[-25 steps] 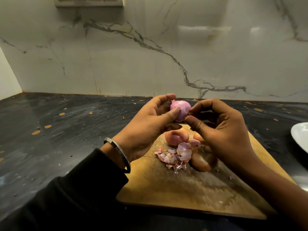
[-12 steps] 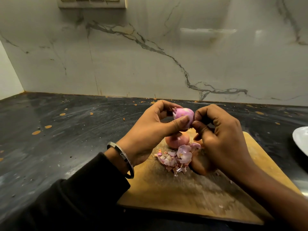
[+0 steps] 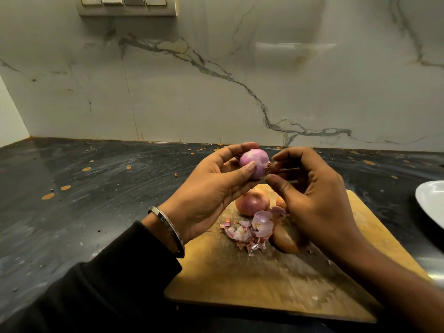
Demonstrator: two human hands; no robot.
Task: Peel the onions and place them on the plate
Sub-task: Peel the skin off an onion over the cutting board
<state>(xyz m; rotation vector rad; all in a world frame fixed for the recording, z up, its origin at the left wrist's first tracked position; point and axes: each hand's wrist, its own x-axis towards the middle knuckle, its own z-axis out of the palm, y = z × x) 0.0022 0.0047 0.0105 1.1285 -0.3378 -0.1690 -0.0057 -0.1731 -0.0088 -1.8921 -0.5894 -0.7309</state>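
My left hand (image 3: 211, 191) holds a peeled pink onion (image 3: 255, 162) between thumb and fingers above the wooden cutting board (image 3: 264, 280). My right hand (image 3: 312, 198) is beside it, thumb and forefinger pinching at the onion's brown root end. On the board below lie an unpeeled onion (image 3: 251, 204), a second one (image 3: 284, 239) partly hidden under my right hand, and the edge of a third (image 3: 280, 202). A heap of pink peels (image 3: 249, 233) lies between them. The white plate (image 3: 432, 203) shows at the right edge.
The dark stone counter (image 3: 96, 200) carries scattered peel flecks and orange spots. A marble backsplash (image 3: 216, 80) rises behind it, with a switch panel (image 3: 127, 4) at the top left.
The onion has been turned in my left hand so its root end faces right. My right fingers have shifted from its side to that root end.
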